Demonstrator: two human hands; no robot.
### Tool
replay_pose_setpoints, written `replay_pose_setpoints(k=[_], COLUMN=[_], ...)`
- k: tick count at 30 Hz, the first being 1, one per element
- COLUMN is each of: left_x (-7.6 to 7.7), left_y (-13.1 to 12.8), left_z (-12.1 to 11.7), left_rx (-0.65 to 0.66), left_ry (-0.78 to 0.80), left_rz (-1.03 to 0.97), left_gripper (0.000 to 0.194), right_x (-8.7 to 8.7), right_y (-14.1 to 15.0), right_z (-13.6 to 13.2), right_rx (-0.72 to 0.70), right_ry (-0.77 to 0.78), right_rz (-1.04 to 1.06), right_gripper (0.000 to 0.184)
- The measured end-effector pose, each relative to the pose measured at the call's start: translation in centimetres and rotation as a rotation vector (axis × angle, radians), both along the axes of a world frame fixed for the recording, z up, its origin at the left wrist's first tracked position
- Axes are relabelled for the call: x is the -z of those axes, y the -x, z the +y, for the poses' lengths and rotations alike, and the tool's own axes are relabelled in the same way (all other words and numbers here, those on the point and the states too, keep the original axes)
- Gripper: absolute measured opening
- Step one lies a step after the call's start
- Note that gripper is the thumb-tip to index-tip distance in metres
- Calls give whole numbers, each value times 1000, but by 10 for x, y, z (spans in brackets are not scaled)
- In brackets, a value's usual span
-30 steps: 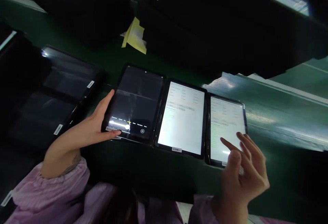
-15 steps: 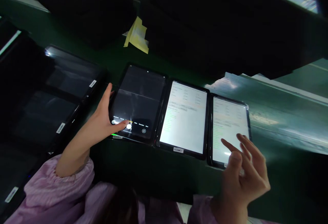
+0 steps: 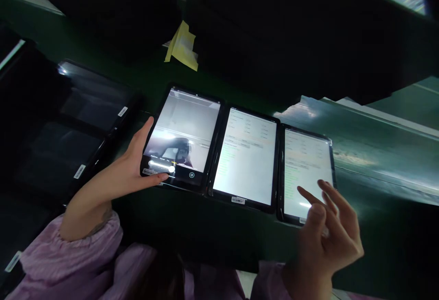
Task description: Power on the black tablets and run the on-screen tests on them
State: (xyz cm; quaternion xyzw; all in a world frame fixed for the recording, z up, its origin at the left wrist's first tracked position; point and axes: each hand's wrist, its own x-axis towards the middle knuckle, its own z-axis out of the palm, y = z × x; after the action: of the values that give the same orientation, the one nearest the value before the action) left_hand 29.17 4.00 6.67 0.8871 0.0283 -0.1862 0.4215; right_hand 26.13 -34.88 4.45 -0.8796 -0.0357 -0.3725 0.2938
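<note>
Three tablets lie side by side on a dark green surface (image 3: 360,153). My left hand (image 3: 132,167) grips the lower left corner of the left tablet (image 3: 185,131), thumb on its bottom edge; its screen shows a bright camera picture. The middle tablet (image 3: 245,153) shows a white page with text. My right hand (image 3: 325,231) hovers over the lower right part of the right tablet (image 3: 305,167), fingers spread and slightly curled, holding nothing. Both wrists wear pink sleeves.
Several dark tablets with white labels (image 3: 85,121) lie stacked at the left. A crumpled yellow paper (image 3: 183,46) sits behind the left tablet. A large black overhanging structure (image 3: 308,30) covers the back.
The left tablet's screen went from a dark camera view to a bright picture. My left thumb slid back from the screen's controls to the tablet's bottom left edge. My right hand barely moved.
</note>
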Motion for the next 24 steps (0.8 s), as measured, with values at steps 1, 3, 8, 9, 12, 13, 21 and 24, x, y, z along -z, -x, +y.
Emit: replay_pose_setpoints(k=[1, 3, 8, 9, 12, 13, 21, 24], left_x=[0, 0, 0, 1, 2, 2, -3, -6], left_y=[1, 4, 5, 4, 1, 0, -1, -1], left_z=[-2, -7, -23, -25, -29, -29, -23, -22], left_rx=[16, 10, -136, -161, -184, -185, -214, -265], left_ry=[-20, -52, -156, -165, -175, -175, -85, -64], left_rz=[-9, -44, -56, -70, -101, -99, -109, -182], left_gripper=[128, 126, 122, 122, 125, 126, 118, 88], right_x=[0, 0, 2, 2, 2, 2, 5, 5], right_y=[0, -1, -1, -2, -1, -1, 1, 1], right_z=[0, 0, 1, 1, 1, 1, -2, -3], right_rx=[-2, -8, -18, -17, -12, -12, -4, -2], right_ry=[1, 6, -2, -1, -6, -6, 0, 14], right_rz=[-5, -12, -9, -6, 8, 13, 15, 11], right_gripper=[23, 23, 23, 23, 23, 23, 21, 21])
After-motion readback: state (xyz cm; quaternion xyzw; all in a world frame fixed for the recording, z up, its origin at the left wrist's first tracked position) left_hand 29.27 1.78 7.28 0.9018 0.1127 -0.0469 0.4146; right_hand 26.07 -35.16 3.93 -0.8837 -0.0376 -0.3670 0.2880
